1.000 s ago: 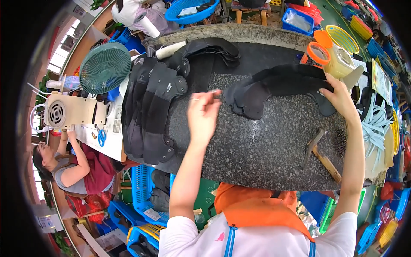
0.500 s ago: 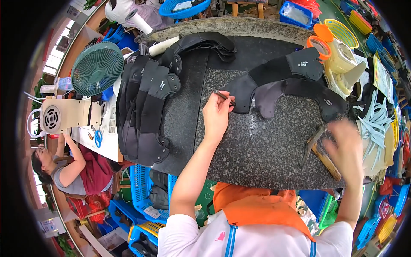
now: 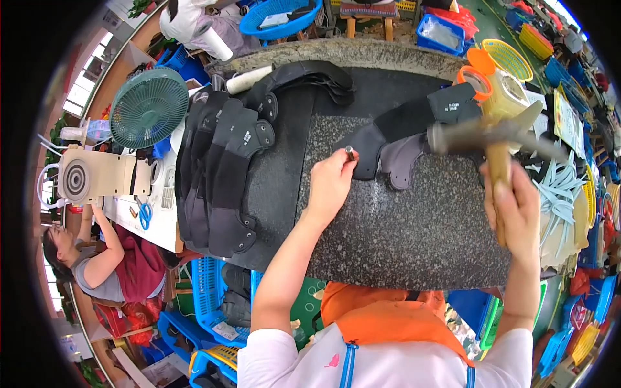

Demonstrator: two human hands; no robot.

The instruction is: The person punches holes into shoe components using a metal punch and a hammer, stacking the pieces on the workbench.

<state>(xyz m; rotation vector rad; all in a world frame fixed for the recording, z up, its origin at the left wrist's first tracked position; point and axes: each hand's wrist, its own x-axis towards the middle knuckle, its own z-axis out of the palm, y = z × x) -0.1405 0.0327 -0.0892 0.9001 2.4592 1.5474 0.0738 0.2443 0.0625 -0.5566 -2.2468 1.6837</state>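
My left hand is closed around a short metal punch, held nearly upright at the left end of a black curved upper piece. That piece lies on the speckled stone slab. A second black piece lies partly under it, its right part hidden by the hammer. Gripping the wooden handle, my right hand holds a hammer raised over the slab's right side. The hammer's head is blurred by motion.
Stacked black pieces with eyelets lie at the left, more behind. A plastic jar with an orange rim and pale blue strips are at the right. A green fan and a person at a sewing machine are further left.
My right hand has taken up the hammer from the slab and raised it. The punch in my left hand has turned from slanting to nearly upright.
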